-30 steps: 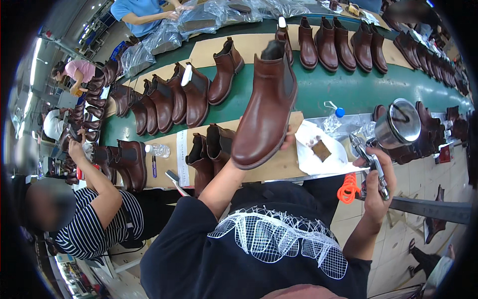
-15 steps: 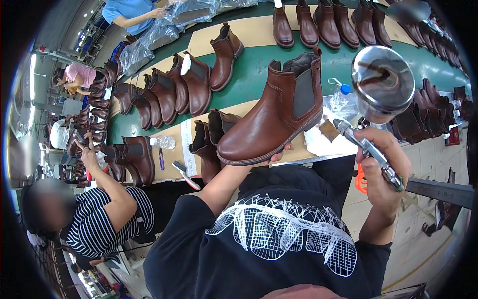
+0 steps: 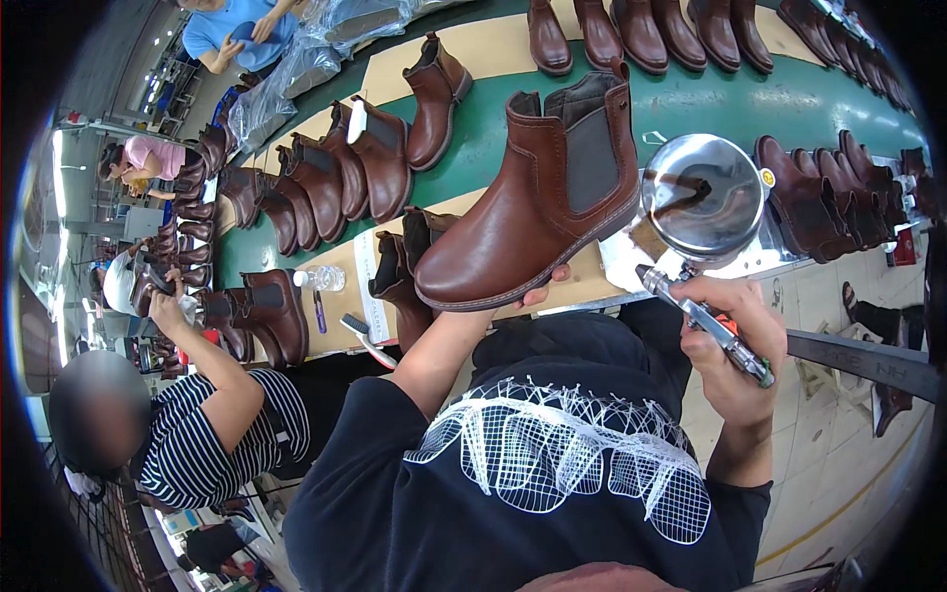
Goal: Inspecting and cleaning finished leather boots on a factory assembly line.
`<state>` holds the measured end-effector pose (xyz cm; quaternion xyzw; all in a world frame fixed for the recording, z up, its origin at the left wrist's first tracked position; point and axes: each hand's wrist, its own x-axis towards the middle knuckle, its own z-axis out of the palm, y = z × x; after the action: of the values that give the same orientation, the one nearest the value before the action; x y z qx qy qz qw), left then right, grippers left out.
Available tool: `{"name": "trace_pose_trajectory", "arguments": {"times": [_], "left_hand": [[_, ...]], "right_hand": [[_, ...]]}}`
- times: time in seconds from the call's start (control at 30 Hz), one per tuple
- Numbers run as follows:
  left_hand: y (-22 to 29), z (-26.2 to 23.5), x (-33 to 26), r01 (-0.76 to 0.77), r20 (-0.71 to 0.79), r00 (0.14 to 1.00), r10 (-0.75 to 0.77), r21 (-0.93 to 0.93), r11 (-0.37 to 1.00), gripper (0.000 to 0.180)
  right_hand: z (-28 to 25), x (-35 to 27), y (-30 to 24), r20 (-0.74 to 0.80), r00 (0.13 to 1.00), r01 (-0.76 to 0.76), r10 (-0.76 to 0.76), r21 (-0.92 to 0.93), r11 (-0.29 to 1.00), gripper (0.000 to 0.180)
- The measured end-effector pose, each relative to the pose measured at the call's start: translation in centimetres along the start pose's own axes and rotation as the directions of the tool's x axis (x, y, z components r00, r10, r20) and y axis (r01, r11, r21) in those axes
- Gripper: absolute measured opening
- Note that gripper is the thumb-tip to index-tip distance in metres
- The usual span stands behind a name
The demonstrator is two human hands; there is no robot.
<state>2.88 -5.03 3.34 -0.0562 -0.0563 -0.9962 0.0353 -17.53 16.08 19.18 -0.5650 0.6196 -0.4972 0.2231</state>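
Observation:
A brown leather ankle boot point(image 3: 513, 217) with grey elastic side panels is held up over the near edge of the bench, toe to the left. My left hand point(image 3: 543, 288) grips it from below; only some fingers show past the sole. To its right, my right hand point(image 3: 735, 331) is wrapped round a spray gun point(image 3: 705, 321) with a shiny metal cup point(image 3: 705, 192) on top. The gun's nozzle points left toward the boot's heel, apart from it. An orange coil shows behind the right hand.
Brown boots point(image 3: 321, 183) stand in rows on the green bench point(image 3: 493, 109). Near the front edge lie a clear bottle point(image 3: 321, 278), a purple pen point(image 3: 320, 314) and a brush point(image 3: 367, 340). A grey metal bar point(image 3: 858, 363) juts in at right. A co-worker in stripes point(image 3: 212, 434) stands left.
My right hand has brought the spray gun left, closer to the boot. The boot has shifted slightly left and up with my left hand.

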Motion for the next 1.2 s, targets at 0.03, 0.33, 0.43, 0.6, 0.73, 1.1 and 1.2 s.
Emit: {"name": "trace_pose_trajectory", "arguments": {"times": [0.03,0.33,0.43,0.6,0.73,1.1,1.2], "left_hand": [[-0.4,1.0,0.4,-0.096,-0.123,0.988,0.095,-0.007,0.995,0.074],[-0.8,3.2,0.4,-0.161,-0.469,0.843,0.262,0.246,0.956,0.066],[-0.7,1.3,-0.2,-0.091,-0.411,0.889,0.201,0.271,0.958,0.068],[-0.6,0.4,-0.9,-0.057,-0.294,0.947,0.128,0.24,0.969,0.071],[-0.6,-0.1,-0.5,0.001,-0.23,0.972,0.051,0.22,0.976,0.073],[-1.7,-0.6,-0.7,-0.004,-0.309,0.948,0.072,0.216,0.976,0.067],[-1.7,-0.5,-0.8,-0.006,-0.341,0.936,0.083,0.22,0.976,0.064]], "right_hand": [[0.1,-0.1,0.2,-0.006,1.0,-0.007,0.007,-0.004,1.0,0.035],[-0.3,-0.9,1.2,-0.092,0.99,-0.111,0.11,-0.006,0.994,0.031],[-0.6,-1.0,1.4,-0.126,0.984,-0.132,0.128,-0.021,0.991,0.029],[-1.1,-0.7,1.5,-0.154,0.982,-0.116,0.111,-0.022,0.993,0.028],[-1.3,-0.8,1.6,-0.17,0.975,-0.142,0.142,0.01,0.99,0.028],[-1.8,0.2,1.3,-0.195,0.974,-0.108,0.113,0.037,0.993,0.028],[-1.9,0.8,1.0,-0.187,0.98,-0.074,0.074,0.008,0.997,0.028]]}}
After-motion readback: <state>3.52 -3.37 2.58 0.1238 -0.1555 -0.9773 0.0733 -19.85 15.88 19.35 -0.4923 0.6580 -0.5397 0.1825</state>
